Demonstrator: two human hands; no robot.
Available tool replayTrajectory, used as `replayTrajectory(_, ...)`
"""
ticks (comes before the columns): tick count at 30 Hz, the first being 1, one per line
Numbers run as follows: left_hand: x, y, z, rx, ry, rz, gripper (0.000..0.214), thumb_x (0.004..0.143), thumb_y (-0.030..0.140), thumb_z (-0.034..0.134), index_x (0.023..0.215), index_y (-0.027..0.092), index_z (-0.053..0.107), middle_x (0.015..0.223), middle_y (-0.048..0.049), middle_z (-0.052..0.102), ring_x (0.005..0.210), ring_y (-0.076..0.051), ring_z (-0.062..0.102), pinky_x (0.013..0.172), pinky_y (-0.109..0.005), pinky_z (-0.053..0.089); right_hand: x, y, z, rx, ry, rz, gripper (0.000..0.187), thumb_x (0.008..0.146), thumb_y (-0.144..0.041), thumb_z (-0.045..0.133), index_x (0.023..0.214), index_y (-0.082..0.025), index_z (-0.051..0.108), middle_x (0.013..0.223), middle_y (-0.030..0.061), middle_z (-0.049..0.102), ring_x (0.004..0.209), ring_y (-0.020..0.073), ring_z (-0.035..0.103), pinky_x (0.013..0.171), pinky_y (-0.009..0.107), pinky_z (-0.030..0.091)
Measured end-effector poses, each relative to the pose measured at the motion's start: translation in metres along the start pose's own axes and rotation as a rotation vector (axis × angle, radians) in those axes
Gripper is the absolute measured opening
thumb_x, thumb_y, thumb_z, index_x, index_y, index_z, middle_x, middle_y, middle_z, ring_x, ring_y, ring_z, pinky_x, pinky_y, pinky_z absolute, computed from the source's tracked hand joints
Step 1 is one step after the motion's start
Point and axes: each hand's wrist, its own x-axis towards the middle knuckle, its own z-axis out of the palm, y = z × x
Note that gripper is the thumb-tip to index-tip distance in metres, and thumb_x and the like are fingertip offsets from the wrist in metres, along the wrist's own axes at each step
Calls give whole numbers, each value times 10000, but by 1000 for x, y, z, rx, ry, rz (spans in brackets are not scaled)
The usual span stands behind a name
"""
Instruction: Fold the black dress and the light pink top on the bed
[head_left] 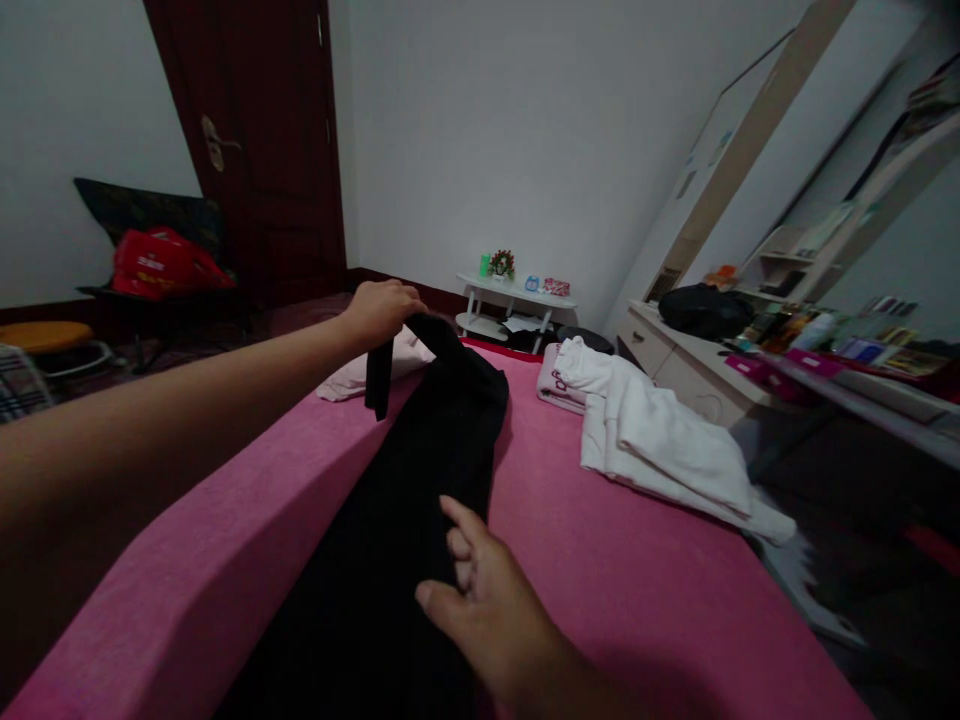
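A pair of what look like black trousers (pixel 405 500) lies lengthwise over the pink bed cover (pixel 600 590), running from the near edge toward the far end. My left hand (pixel 382 310) reaches far forward and is closed on the far end of the cloth, holding it raised off the bed, with a narrow flap hanging down. Close to me, my right hand (pixel 487 595) is over the right edge of the trousers, thumb and forefinger apart, gripping nothing. Whether its fingers touch the cloth I cannot tell.
Folded white clothes (pixel 667 430) lie on the right of the bed, beside a rolled pinkish cloth (pixel 559 380). Pale pink fabric (pixel 405 360) sits behind the left hand. Beyond are a low white table (pixel 517 290), a cluttered dresser (pixel 660 350) and a chair with a red bag (pixel 165 263).
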Motion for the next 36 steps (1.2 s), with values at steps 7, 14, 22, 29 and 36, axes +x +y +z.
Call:
replayTrajectory(7,-52,-37,51,84,-204,-38,316,768,18,507,911,184,735,1155,-143,633,1122,-321,519,834,-412,436,1,4,12,-42,-241,-6,453,834,-217,549,1285,-255,564,1023,28,621,740,87,599,639,195,468)
replayTrajectory(14,-121,15,41,-191,-13,253,615,796,-7,466,1350,260,488,1497,-100,343,1355,-280,338,1083,-451,295,-17,13,-31,-691,-350,-617,323,906,-260,503,1216,-297,586,1285,38,582,1208,219,496,1051,431,366)
replayTrajectory(22,-206,58,16,-652,-298,496,615,821,49,448,1401,251,403,1400,-105,447,1257,-229,458,1036,-353,411,-19,22,-35,-966,-367,-750,467,935,-238,415,1399,-272,381,1451,61,437,1328,208,392,1101,461,303)
replayTrajectory(29,-193,79,3,-686,-244,498,497,813,56,461,1263,250,540,1199,-107,556,1073,-224,556,922,-353,473,-4,5,-46,-731,-193,-867,373,809,-109,399,1129,-179,579,1059,76,689,963,170,629,812,310,492)
replayTrajectory(36,-181,137,-25,-799,-286,616,389,732,69,526,1083,211,617,1002,-66,649,901,-203,600,822,-312,486,-40,6,-110,-656,-119,-776,221,886,-300,497,1049,-218,623,936,62,714,865,171,668,784,280,508)
